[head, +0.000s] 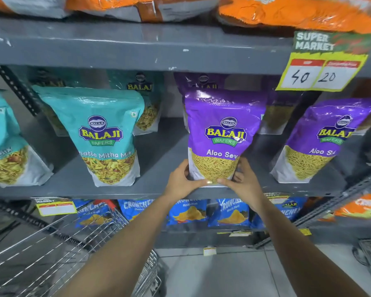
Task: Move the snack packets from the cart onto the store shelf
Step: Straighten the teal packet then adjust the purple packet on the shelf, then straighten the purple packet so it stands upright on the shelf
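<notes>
Placing step in hand. Left hand and right hand both grasp bottom of purple Aloo Sev packet, standing upright on front edge of grey shelf. Next probably: let go, return to cart for another packet.

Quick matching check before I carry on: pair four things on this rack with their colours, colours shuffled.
Things:
1. Aloo Sev packet in both hands
2. Khatta Mitha Mix packet
3. Crunchex packets, lower shelf
4. Price tag

Colours:
A. Blue
B. Yellow
C. Purple
D. Teal

Pairs: 1-C, 2-D, 3-A, 4-B
</notes>
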Demonstrator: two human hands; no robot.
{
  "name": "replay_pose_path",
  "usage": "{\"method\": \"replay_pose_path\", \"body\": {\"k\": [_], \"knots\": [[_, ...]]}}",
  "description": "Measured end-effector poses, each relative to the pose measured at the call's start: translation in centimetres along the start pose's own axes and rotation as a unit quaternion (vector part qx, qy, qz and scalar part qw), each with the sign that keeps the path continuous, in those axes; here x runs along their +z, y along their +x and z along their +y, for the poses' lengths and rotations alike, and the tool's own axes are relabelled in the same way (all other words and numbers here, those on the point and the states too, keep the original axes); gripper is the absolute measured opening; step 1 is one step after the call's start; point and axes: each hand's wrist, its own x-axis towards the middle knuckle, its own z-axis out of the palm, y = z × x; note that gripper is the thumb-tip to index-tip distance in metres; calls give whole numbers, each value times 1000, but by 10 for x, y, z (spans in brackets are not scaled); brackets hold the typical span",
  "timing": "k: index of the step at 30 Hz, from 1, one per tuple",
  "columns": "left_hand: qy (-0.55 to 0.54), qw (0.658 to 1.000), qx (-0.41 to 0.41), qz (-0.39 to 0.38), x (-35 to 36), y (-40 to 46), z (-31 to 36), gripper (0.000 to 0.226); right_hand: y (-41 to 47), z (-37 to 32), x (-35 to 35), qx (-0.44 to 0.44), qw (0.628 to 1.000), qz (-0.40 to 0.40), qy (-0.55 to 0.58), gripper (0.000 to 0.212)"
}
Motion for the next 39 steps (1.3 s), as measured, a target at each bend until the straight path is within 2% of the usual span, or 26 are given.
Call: {"method": "replay_pose_path", "body": {"k": [6,11,20,25,31,39], "knots": [[1,1000,-1,-6,0,-4,1,68,-8,-3,0,8,1000,-24,9,88],[4,1000,0,-3,0,-5,4,61,-11,-6,0,20,999,-39,8,81],[0,1000,-1,-19,-4,-10,1,95,-21,-8,-5,37,999,-24,11,93],[9,1000,-4,-10,-7,-11,1,64,-20,-11,-2,49,999,-6,-8,78],[-9,999,-1,34,-1,-11,2,67,-13,-5,1,53,998,-4,-29,73],[0,1000,-2,21,-1,-9,1,70,-12,-1,2,47,998,-1,-29,73]]}}
